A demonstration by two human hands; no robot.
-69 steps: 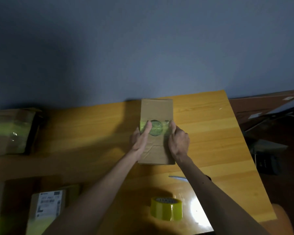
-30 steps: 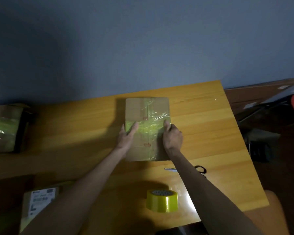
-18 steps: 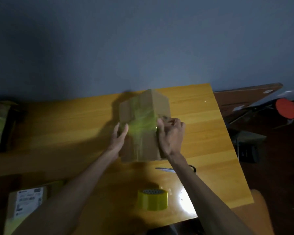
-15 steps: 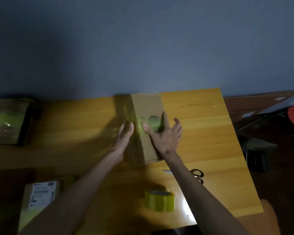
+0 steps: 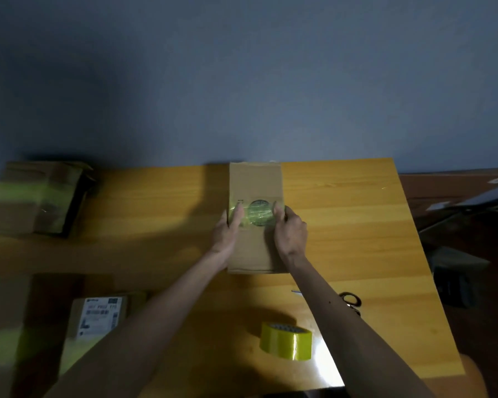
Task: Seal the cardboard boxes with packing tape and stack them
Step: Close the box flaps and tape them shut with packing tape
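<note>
Head view: a closed cardboard box is seen lying flat at the middle of the wooden table, its contents hidden. It is clasped at both long sides, by the left hand from 9 o'clock and the right hand from 3 o'clock, thumbs laid on the yellow-green tape band across its top. A tape roll is set at 6 o'clock of the box, scissors at 5 o'clock. A taped box is placed at 9 o'clock, a labelled box at 7 o'clock; both are closed.
</note>
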